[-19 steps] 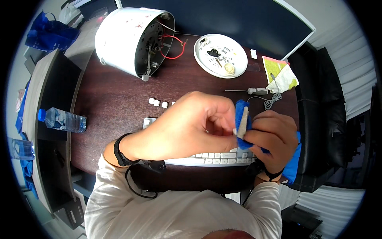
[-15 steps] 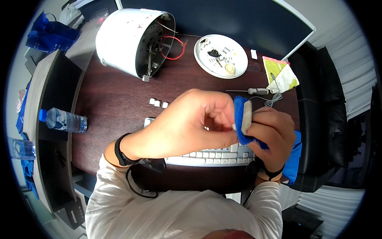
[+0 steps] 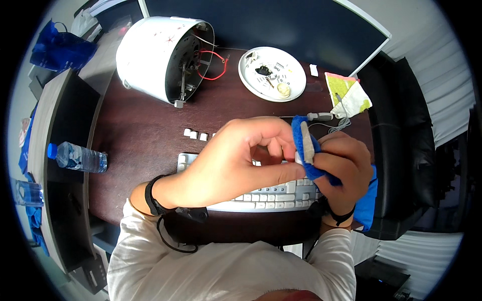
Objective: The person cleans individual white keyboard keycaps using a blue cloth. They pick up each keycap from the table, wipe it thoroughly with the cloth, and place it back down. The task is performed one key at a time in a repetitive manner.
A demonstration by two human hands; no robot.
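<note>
both hands up over the keyboard [image 3: 273, 204], close together right of centre. left hand [image 3: 236, 160]: thumb and forefinger pinched on a small white piece [image 3: 298, 158], mostly covered, perhaps a keycap. right hand [image 3: 344, 163]: fingers bent and clamped on a folded blue cloth [image 3: 297, 131], its pale strip [image 3: 307, 143] facing up; cloth lies against the white piece at the left fingertips, contact surface hidden. change over the last half second: strip leaned right at its top, now leans left; cloth turned a little in the grip, neither hand letting go. the whole view has also slid slightly, so some of the shift is likely head movement. my reading: same contact carried on at a new angle, cloth being worked on the piece, nothing set down so far. around: loose white keycaps [image 3: 194, 135] on the dark table [image 3: 135, 120], just beyond the left forearm. farther off, a white appliance housing [image 3: 143, 55] on its side, open end to the right, red wire [image 3: 215, 79] looping out; white plate [image 3: 246, 83] with small parts; screwdriver [image 3: 320, 117] beyond the right hand, near a coiled grey cable [image 3: 346, 123].
</note>
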